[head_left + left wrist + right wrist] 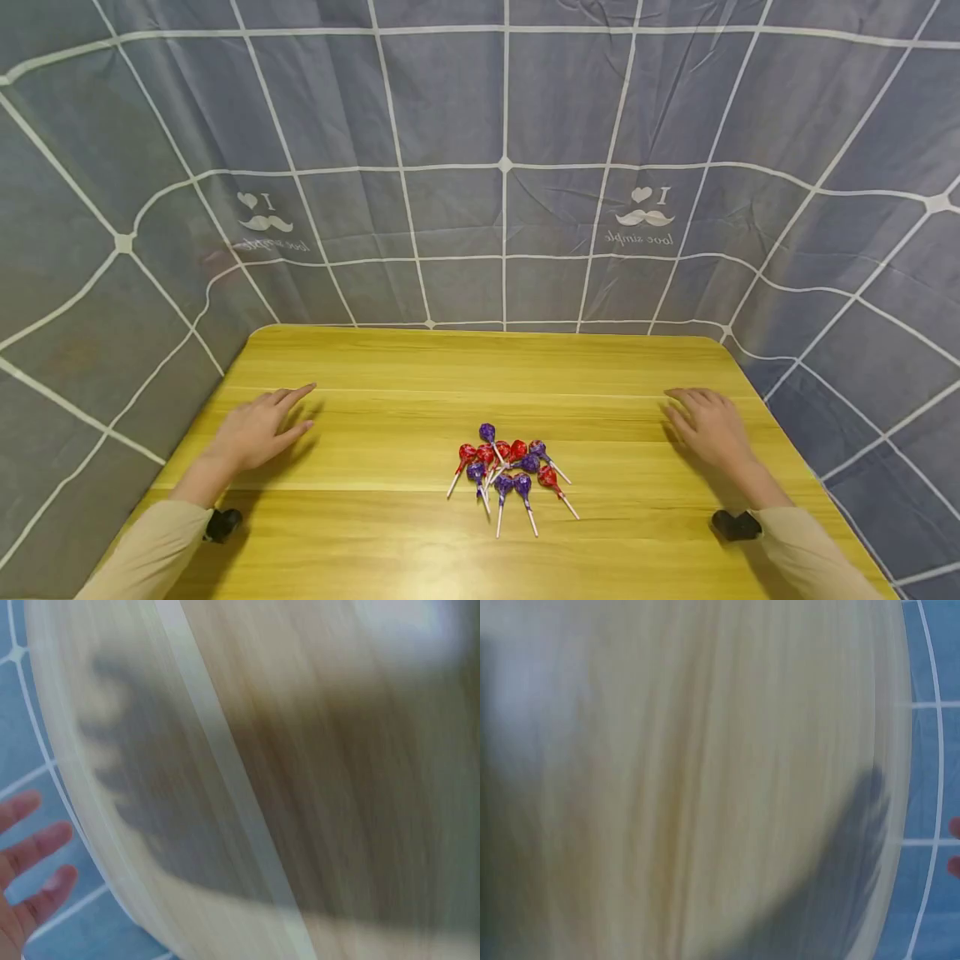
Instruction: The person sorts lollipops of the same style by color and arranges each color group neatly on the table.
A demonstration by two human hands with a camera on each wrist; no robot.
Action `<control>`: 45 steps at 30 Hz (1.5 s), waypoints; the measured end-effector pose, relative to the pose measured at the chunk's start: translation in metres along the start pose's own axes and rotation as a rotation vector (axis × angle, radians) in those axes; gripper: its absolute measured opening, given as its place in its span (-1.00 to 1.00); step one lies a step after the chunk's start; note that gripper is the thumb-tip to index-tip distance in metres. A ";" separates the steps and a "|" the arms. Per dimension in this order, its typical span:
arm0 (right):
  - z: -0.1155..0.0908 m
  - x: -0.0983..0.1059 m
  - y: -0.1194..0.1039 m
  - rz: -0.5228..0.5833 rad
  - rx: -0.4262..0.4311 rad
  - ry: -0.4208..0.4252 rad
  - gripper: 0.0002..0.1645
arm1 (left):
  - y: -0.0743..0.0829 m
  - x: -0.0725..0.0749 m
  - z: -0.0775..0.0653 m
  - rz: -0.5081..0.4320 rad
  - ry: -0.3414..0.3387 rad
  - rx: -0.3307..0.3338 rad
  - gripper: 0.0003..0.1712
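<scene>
A loose cluster of lollipops in red and purple wrappers lies on the table, right of its middle in the head view; one red lollipop [547,476] and one purple lollipop [522,484] have their white sticks pointing toward me. My left hand [255,427] hovers over the table's left side, fingers extended, holding nothing. On the other side my right hand [708,425] is held above the wood with its fingers stretched inward, also holding nothing. Both hands are well apart from the lollipops. In the wrist views only some fingertips and the hands' shadows show.
The yellow wood-grain table [360,450] has rounded far corners. A grey-blue curtain [457,208] with white grid lines stands behind it and along both sides. Black wrist straps, one on the left wrist [222,526] and one on the right wrist [736,526], sit at the sleeve ends.
</scene>
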State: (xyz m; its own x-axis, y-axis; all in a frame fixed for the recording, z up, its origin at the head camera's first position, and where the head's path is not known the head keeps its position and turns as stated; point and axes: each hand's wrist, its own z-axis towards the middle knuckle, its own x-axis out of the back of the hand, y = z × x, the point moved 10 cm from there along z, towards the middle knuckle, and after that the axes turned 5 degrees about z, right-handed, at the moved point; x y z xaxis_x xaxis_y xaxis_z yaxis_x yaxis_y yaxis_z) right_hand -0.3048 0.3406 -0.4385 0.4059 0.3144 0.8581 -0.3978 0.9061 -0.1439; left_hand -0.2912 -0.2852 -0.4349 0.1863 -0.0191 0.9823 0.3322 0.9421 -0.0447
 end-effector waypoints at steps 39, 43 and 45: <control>0.015 -0.031 -0.077 0.351 -0.242 -0.128 -0.50 | 0.097 0.004 0.022 -0.300 0.101 0.126 -0.56; 0.016 -0.036 -0.085 0.422 -0.261 -0.122 -0.49 | 0.105 0.002 0.025 -0.351 0.109 0.131 -0.59; 0.017 -0.039 -0.089 0.462 -0.264 -0.128 -0.48 | 0.110 0.001 0.028 -0.379 0.106 0.140 -0.61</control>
State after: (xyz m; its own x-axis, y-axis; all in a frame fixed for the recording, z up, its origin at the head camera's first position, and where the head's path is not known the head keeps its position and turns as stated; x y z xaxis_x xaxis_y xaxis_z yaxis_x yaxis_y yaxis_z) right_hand -0.2992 0.2427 -0.4503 0.1278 0.6747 0.7269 -0.2839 0.7271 -0.6250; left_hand -0.2802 -0.1724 -0.4340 0.1722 -0.4006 0.8999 0.2680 0.8982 0.3485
